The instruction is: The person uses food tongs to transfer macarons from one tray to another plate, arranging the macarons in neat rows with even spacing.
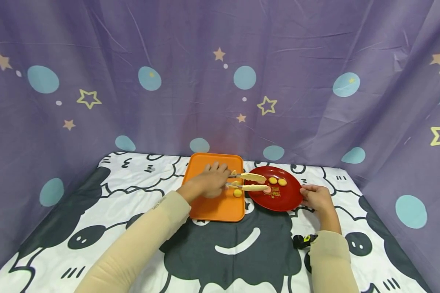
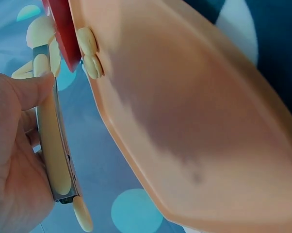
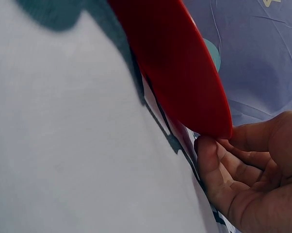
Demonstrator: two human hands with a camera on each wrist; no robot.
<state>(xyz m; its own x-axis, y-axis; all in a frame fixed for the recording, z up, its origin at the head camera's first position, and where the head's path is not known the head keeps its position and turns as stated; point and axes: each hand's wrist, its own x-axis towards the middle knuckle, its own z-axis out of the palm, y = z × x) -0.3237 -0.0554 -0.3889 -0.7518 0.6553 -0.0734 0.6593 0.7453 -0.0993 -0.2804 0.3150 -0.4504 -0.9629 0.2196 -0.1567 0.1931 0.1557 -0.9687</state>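
My left hand (image 1: 213, 181) grips a pair of metal tongs (image 2: 51, 131) with cream handles and tips, above the orange tray (image 1: 214, 211). The tong tips reach right, over the red plate (image 1: 258, 201), and stand apart. Pinkish round pieces (image 1: 267, 190) show by the tips; whether the tongs hold one I cannot tell. Two yellow macarons (image 1: 277, 181) lie on the plate. On the tray, near its plate-side edge, sit two more macarons (image 2: 90, 53). My right hand (image 1: 317, 199) pinches the plate's right rim between thumb and fingers.
A cloth (image 1: 238, 236) with black-and-white cartoon sheep covers the table. Tray and plate stand side by side, their edges almost meeting. Behind the table hangs a purple curtain (image 1: 190, 101) with stars and blue dots. A black strap (image 1: 302, 241) is at my right wrist.
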